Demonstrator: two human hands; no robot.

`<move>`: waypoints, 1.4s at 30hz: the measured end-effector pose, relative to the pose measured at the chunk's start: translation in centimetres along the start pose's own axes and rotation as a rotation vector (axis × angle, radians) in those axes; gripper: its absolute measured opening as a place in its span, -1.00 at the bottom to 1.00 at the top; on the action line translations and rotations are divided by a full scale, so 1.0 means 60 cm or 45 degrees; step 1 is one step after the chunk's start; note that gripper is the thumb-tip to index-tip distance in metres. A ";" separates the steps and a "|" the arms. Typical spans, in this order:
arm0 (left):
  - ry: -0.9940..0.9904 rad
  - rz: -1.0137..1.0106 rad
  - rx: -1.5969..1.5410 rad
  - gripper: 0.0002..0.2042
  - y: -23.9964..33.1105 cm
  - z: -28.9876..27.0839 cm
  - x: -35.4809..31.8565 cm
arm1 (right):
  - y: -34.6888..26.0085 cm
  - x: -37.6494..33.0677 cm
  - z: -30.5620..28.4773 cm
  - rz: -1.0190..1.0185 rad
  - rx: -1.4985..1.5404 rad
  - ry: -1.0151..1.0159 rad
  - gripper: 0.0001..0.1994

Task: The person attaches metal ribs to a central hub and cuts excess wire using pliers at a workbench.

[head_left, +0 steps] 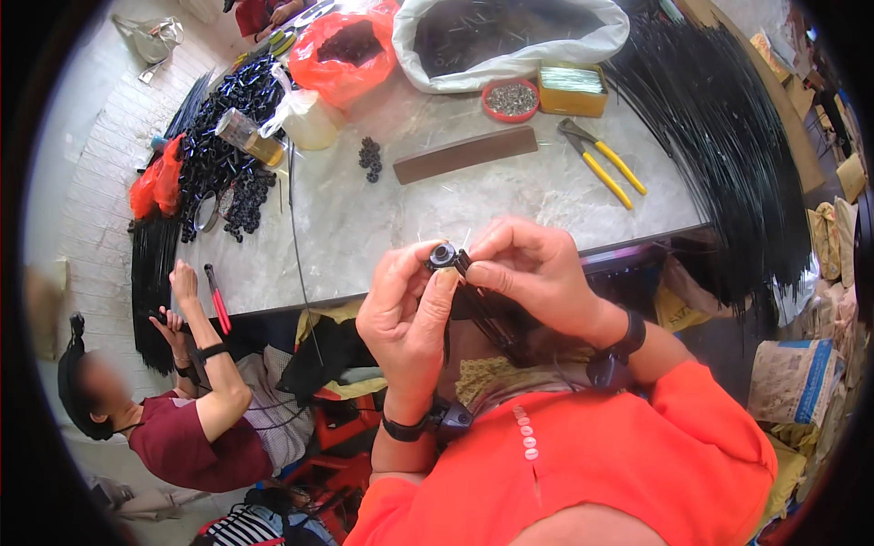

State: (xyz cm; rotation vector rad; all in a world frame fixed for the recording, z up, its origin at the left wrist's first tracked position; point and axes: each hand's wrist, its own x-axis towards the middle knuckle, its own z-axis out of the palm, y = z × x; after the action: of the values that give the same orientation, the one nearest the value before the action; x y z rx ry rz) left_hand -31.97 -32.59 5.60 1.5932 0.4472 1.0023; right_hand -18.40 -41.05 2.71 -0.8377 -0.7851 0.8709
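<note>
Above the table's near edge, my left hand (408, 314) pinches a small black ring-shaped fitting (442, 254) between thumb and fingers. Its round face with a central hole points up. Beside it, my right hand (533, 268) has thumb and forefinger closed on the upper end of a thin black rod (462, 264) at the fitting's edge. More slim black rods (496, 323) hang below my hands toward my lap. Whether every rod is joined to the fitting is hidden by my fingers.
Yellow-handled pliers (608, 171), a brown bar (466, 155), a red dish (485, 107) of small metal pieces and a yellow box (572, 104) lie ahead. Long black rods (719, 155) cover the right side; black parts (228, 136) pile up left. A co-worker (196, 428) sits at left.
</note>
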 end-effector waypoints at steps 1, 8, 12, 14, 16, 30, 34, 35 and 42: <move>0.014 0.014 0.026 -0.79 0.000 0.001 0.000 | 0.001 -0.003 0.003 -0.047 -0.123 0.024 -0.90; -0.205 -0.091 -0.223 -0.76 -0.002 -0.025 0.015 | -0.004 -0.001 0.005 0.026 0.044 0.005 -0.92; -0.377 -0.069 -0.333 -0.73 -0.016 -0.051 0.023 | -0.008 0.006 -0.004 0.180 0.251 -0.145 -0.90; -0.417 -0.082 -0.368 -0.72 -0.019 -0.057 0.027 | -0.007 0.009 -0.003 0.211 0.316 -0.154 -0.89; -0.437 -0.100 -0.418 -0.71 -0.017 -0.060 0.029 | -0.007 0.010 -0.001 0.159 0.263 -0.161 -0.88; -0.435 -0.117 -0.552 -0.73 -0.015 -0.043 0.028 | -0.011 0.048 -0.041 0.574 0.432 -0.440 -0.81; -0.431 -0.130 -0.543 -0.73 -0.017 -0.036 0.032 | -0.026 0.054 -0.049 0.644 0.435 -0.429 -0.79; -0.402 -0.156 -0.555 -0.73 -0.018 -0.032 0.032 | -0.035 0.053 -0.049 0.609 0.359 -0.344 -0.79; -0.335 -0.295 -0.567 -0.60 -0.004 -0.003 0.031 | -0.107 -0.007 -0.005 0.023 -0.557 0.021 -0.69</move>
State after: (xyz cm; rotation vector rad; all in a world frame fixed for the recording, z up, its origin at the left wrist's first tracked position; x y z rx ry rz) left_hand -31.03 -31.04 6.06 1.2154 0.2018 0.6481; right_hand -16.23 -43.99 7.98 -1.2364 -0.9720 0.7154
